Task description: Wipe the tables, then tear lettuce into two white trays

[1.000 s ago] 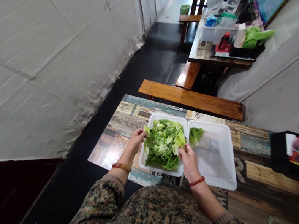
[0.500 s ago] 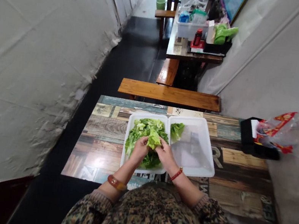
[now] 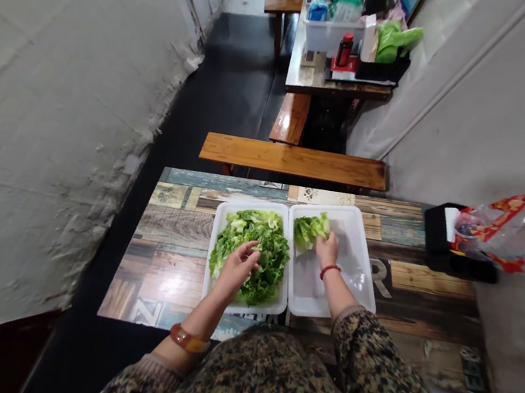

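Observation:
A white plastic tray (image 3: 207, 282) is heaped with torn green lettuce leaves (image 3: 261, 277). Over this heap hovers my left hand (image 3: 237, 266), thumb and fingers apart, with a pale green bit near the fingertips that I cannot make out clearly. A second white tray (image 3: 364, 279) stands right beside the first, to its right. In its far left corner lies a small bunch of lettuce (image 3: 308, 230). My right hand (image 3: 327, 248) reaches into that tray, its fingers closed on a lettuce leaf at the edge of the bunch; the fingertips are partly hidden.
Both trays stand on a wood-patterned table (image 3: 174, 235). A black holder (image 3: 435, 237) with a red-and-clear plastic bag (image 3: 490, 230) is at the right by the wall. Beyond are a wooden bench (image 3: 294, 160) and another table with a white bin (image 3: 321, 36) and a red bottle (image 3: 344, 50).
My hands have parted. The right one has carried a lettuce leaf from above the heap into the right tray, while the left has stayed over the heap. The view has shifted slightly.

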Demonstrator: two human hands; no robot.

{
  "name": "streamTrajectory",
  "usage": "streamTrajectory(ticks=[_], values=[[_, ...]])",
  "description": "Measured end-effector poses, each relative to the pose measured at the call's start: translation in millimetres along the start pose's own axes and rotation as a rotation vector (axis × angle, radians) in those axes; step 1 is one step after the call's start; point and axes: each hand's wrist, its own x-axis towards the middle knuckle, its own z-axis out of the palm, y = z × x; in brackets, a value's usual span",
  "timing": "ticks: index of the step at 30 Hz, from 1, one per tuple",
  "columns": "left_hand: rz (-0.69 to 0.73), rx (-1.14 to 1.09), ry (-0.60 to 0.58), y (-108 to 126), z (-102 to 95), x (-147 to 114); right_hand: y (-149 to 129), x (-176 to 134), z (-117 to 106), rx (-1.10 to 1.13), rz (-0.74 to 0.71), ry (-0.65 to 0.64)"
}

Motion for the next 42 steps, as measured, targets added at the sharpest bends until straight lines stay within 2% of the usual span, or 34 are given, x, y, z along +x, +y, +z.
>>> streamTrajectory(ticks=[4, 9, 14, 16, 19, 22, 24, 25, 27, 29, 31, 32, 34, 37, 40, 42], values=[[-0.022, -0.041, 0.061, -2, -13.8, 5, 20, 2, 14, -0.135, 0.069, 0.036], [0.026, -0.092, 0.210, 3, -49.8, 16, 38, -10, 22, -0.217, -0.060, -0.048], [0.032, -0.134, 0.355, -3, -78.8, 17, 42, -19, 41, -0.231, -0.165, -0.144], [0.027, -0.134, 0.390, -8, -85.1, 15, 43, -17, 41, -0.217, -0.207, -0.186], [0.020, -0.106, 0.424, -15, -91.1, 8, 44, -13, 28, -0.234, -0.220, -0.222], [0.010, -0.072, 0.432, -22, -93.9, 1, 29, -17, 5, -0.268, -0.204, -0.131], [0.006, -0.055, 0.414, -27, -93.7, -6, 6, -30, -5, -0.222, -0.227, -0.039], [0.005, -0.050, 0.400, -29, -93.0, -10, -8, -40, -6, -0.178, -0.259, -0.038], [0.005, -0.051, 0.378, -32, -91.3, -19, -40, -65, -3, -0.088, -0.369, -0.175], [0.000, -0.060, 0.367, -35, -89.8, -29, -69, -92, 10, -0.065, -0.526, -0.430], [-0.008, -0.073, 0.363, -37, -89.3, -40, -90, -117, 26, -0.149, -0.686, -0.634], [-0.011, -0.079, 0.361, -38, -89.5, -45, -97, -126, 35, -0.230, -0.749, -0.685], [-0.013, -0.097, 0.357, -41, -89.9, -56, -104, -139, 49, -0.419, -0.832, -0.690], [-0.017, -0.137, 0.350, -48, -89.4, -70, -102, -146, 59, -0.622, -0.868, -0.608], [-0.030, -0.178, 0.338, -57, -87.0, -79, -97, -149, 57, -0.654, -0.857, -0.572], [-0.033, -0.196, 0.324, -62, -85.8, -82, -94, -152, 52, -0.613, -0.851, -0.601]])
